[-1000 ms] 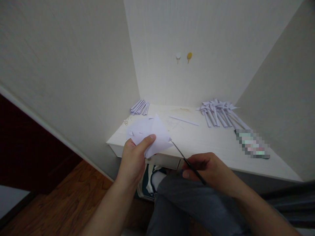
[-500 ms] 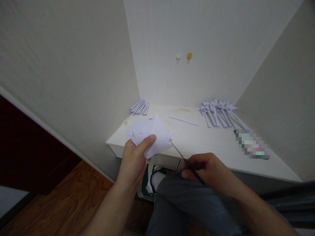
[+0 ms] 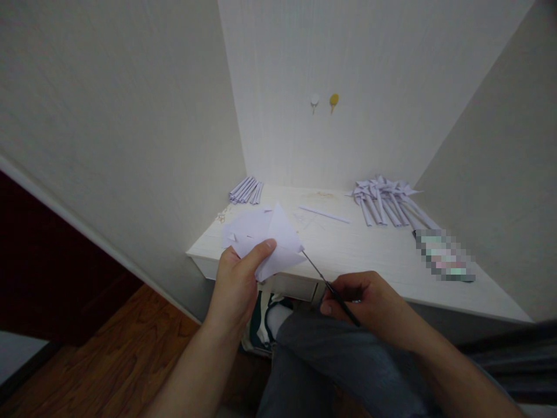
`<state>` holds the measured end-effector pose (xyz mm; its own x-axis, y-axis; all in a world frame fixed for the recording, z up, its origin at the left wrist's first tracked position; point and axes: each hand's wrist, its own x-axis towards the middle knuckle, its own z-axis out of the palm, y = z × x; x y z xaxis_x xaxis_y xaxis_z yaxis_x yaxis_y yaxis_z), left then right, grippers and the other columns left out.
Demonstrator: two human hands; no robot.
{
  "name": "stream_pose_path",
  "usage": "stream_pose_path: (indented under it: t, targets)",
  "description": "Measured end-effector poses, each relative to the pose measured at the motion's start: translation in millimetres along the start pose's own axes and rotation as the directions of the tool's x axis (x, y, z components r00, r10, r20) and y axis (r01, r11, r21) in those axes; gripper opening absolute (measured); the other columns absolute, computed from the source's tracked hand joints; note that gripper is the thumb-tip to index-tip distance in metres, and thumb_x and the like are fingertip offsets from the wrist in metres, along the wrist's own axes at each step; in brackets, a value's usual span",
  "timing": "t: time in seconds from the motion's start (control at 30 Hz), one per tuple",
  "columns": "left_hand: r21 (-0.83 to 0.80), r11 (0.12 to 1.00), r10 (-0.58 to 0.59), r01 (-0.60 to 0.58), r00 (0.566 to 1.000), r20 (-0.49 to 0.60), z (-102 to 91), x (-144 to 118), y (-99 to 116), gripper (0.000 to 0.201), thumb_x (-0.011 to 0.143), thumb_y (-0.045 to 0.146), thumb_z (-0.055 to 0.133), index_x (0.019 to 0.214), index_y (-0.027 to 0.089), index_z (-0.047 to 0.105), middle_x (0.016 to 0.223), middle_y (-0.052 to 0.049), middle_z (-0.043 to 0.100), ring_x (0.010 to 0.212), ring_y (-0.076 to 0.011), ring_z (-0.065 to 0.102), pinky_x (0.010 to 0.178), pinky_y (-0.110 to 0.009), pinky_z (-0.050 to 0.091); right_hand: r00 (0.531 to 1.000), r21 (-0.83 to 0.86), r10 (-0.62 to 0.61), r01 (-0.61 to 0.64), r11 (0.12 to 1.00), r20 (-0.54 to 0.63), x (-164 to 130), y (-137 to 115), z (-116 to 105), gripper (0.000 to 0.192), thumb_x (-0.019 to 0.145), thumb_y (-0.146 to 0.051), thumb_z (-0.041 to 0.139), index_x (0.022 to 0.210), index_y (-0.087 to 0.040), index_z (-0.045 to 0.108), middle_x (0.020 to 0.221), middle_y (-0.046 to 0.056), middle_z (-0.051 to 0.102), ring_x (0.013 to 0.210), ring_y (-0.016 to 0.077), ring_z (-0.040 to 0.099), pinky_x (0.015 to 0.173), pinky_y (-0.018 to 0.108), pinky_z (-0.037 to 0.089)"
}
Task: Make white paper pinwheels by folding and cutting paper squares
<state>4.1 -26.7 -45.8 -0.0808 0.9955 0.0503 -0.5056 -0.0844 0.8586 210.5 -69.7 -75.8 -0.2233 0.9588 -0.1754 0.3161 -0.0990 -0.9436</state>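
My left hand [image 3: 237, 278] pinches a sheet of white paper [image 3: 281, 232], with the thumb on top and the other fingers hidden beneath. More white paper [image 3: 239, 226] shows behind it at the left; I cannot tell whether it is held or lies on the desk. My right hand [image 3: 359, 299] is closed around a thin metal-shafted tool with a black handle [image 3: 342, 303], like an awl or slim screwdriver. Its tip meets the right corner of the held paper; whether it pierces the paper is too small to tell.
On the white desk [image 3: 369, 255] lie several rolled paper tubes [image 3: 247, 190] at back left, a single paper stick [image 3: 324, 214], and several paper pinwheels [image 3: 383, 200] at back right. A blurred-out phone-like object [image 3: 444, 255] lies at the right. Two hooks [image 3: 333, 100] hang on the wall.
Hardly anything differs. Both hands, the paper and the tool keep their places; the view has shifted very slightly.
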Motion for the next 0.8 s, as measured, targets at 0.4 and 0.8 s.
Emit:
stream_pose_path:
  t: [0.4, 0.8]
  targets:
    - [0.017, 1.000, -0.001, 0.001, 1.000, 0.001, -2.4, 1, -1, 0.045, 0.067, 0.025, 0.085, 0.109, 0.015, 0.073, 0.112, -0.010, 0.078, 0.108, -0.0292, 0.071, 0.094, -0.037, 0.056, 0.999, -0.045, -0.026, 0.025, 0.999, -0.019, 1, 1, -1, 0.035, 0.072, -0.046, 0.079, 0.060, -0.016, 0.065, 0.053, -0.004, 0.051, 0.051, 0.0091, 0.038, 0.046, 0.023, 0.027]
    - [0.172, 0.985, -0.008, 0.012, 1.000, -0.022, -27.1, 18, -29, 0.038, 0.070, 0.032, 0.086, 0.100, 0.011, 0.076, 0.105, -0.011, 0.079, 0.094, -0.0245, 0.073, 0.089, -0.034, 0.054, 0.992, -0.069, 0.049, -0.057, 0.996, -0.113, 16, 16, -15, 0.031, 0.068, -0.041, 0.082, 0.063, -0.018, 0.061, 0.053, -0.002, 0.063, 0.045, 0.0104, 0.049, 0.044, 0.022, 0.032]
